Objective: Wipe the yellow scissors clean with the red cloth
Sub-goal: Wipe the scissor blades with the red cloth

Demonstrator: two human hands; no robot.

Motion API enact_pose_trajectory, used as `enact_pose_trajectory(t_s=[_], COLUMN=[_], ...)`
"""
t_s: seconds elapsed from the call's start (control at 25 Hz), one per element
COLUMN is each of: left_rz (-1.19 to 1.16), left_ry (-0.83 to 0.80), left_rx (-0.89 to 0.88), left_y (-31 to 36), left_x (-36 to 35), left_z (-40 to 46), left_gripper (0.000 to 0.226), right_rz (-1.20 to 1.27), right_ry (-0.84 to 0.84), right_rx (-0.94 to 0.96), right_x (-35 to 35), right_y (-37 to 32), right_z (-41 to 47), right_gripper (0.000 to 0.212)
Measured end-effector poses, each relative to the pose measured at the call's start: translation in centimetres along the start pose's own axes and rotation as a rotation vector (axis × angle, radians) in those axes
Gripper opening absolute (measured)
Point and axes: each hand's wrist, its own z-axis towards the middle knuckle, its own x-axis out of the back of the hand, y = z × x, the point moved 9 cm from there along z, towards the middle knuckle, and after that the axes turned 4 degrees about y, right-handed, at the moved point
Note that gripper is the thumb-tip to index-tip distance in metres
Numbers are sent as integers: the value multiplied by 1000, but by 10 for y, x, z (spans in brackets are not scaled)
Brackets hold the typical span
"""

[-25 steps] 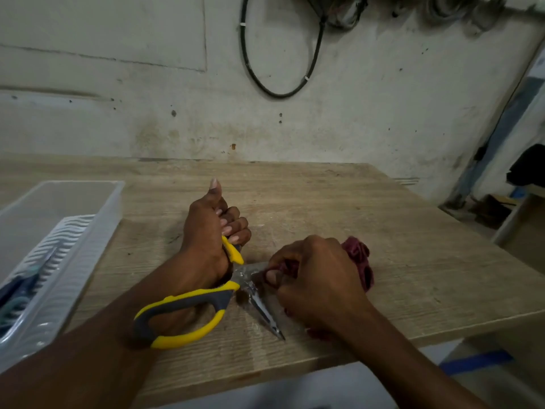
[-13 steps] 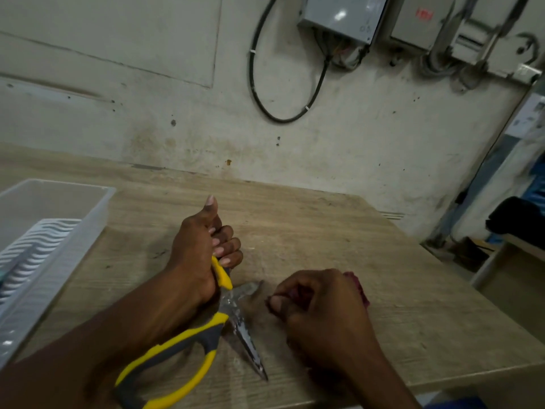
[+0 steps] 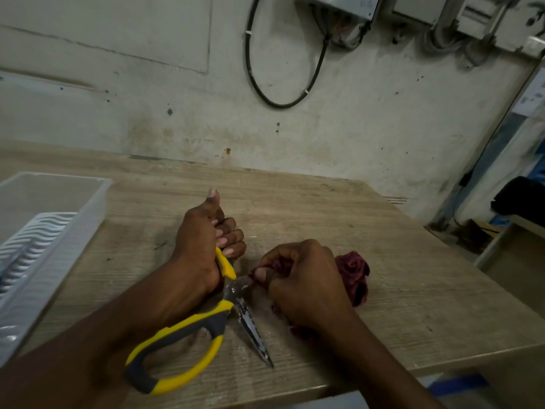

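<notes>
Now my left hand [image 3: 203, 246] grips the open scissors [image 3: 236, 293] by one handle; my right hand [image 3: 300, 278] pinches the cloth [image 3: 354, 273] around one blade, mid-wipe; next, I judge, slide toward its tip.

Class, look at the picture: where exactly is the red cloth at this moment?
In the head view, the red cloth is bunched in the right hand on the wooden table, right of the yellow scissors, its front pressed against the upper blade.
</notes>
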Motion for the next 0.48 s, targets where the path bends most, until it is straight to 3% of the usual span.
enact_pose_trajectory(t_s=[0.48], left_rz=[-15], left_ry=[5], left_rx=[10], left_y=[0], left_x=[2], left_z=[-2], left_gripper=[62], right_rz=[52], right_ry=[6], right_rx=[32], right_x=[0], right_y=[-12], right_z=[-12], right_gripper=[4])
